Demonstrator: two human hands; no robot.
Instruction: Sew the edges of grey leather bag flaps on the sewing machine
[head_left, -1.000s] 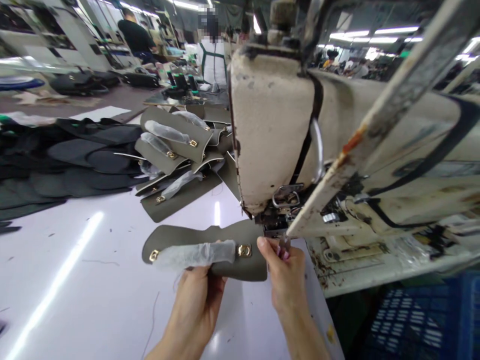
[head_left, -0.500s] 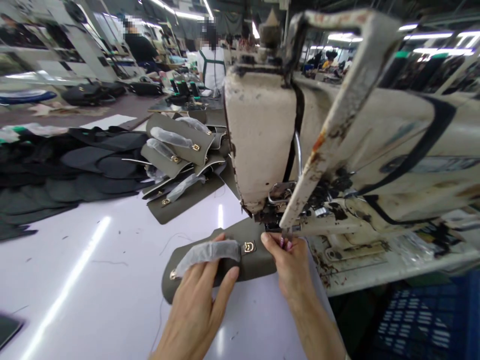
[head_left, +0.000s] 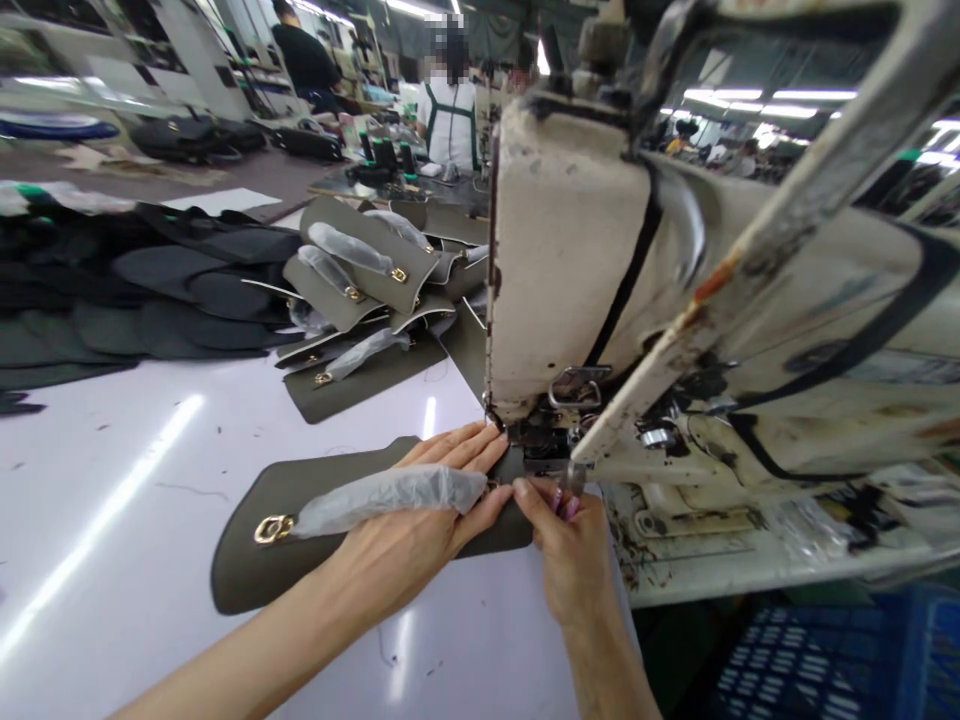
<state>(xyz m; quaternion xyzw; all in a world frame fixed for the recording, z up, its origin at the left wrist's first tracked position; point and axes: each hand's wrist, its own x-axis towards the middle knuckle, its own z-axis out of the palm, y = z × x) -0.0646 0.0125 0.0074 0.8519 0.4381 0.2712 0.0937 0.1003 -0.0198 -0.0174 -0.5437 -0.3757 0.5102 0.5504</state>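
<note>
An olive-green bag panel (head_left: 255, 565) lies on the white table, its right end beneath the head of an industrial sewing machine (head_left: 570, 240). Its carry handle (head_left: 405, 495), wrapped in clear film, arches over my left hand (head_left: 420, 530). That hand passes under the handle and lies flat on the panel, fingers stretched towards the presser foot area. A gold fitting (head_left: 274, 529) shows at the handle's left end; the right one is mostly covered by my fingers. My right hand (head_left: 566, 535) pinches the panel's right edge beside the machine. Something small and pink shows at its fingers.
More olive panels with wrapped handles (head_left: 367, 355) are heaped behind, left of the machine. Dark cut pieces (head_left: 165, 290) are piled at the left. A slanted, rusty metal bar (head_left: 705, 290) crosses before the machine. A blue crate (head_left: 795, 660) stands lower right. A co-worker (head_left: 450, 120) is further back.
My left hand has slid forward and right under the handle, its fingers now near the needle area. The panel's left end sits further left in view. My right hand keeps its pinch.
</note>
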